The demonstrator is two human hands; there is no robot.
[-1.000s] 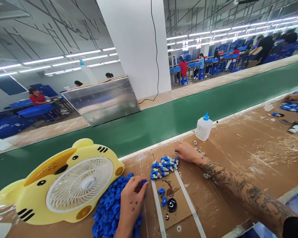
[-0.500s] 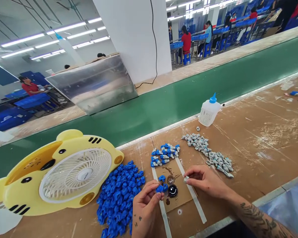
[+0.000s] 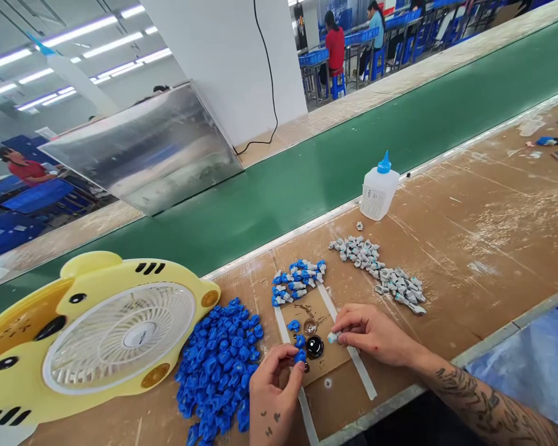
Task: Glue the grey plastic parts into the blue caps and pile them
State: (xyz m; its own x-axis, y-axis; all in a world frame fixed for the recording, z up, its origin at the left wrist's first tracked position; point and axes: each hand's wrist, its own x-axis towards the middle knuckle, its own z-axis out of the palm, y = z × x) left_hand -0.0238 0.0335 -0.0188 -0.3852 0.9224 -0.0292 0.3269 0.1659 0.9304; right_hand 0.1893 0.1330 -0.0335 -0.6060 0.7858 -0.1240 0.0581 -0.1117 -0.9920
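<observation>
My left hand (image 3: 279,384) pinches a small blue plastic part (image 3: 300,356) between thumb and fingertips, at the left of a cardboard pad (image 3: 331,365). In my right hand (image 3: 374,334) a small grey part (image 3: 332,337) is held between thumb and forefinger, just right of a round dish of dark liquid (image 3: 315,347). Another blue piece (image 3: 294,325) lies on the pad by a clear round spot (image 3: 310,326). Beyond the pad sits a cluster of joined blue-and-grey pieces (image 3: 297,282). A heap of blue parts (image 3: 218,371) lies left of my left hand; loose grey parts (image 3: 381,269) spread behind my right.
A yellow animal-shaped fan (image 3: 177,279) fills the left of the table. A white squeeze bottle with a blue tip (image 3: 380,193) stands at the back, before the green conveyor belt (image 3: 279,186). Pale tape strips (image 3: 363,375) edge the pad. People sit at workstations beyond.
My right hand has brought the grey part slightly closer to the dark dish. My left hand has turned its blue part a little. The whole view has shifted as the head moved.
</observation>
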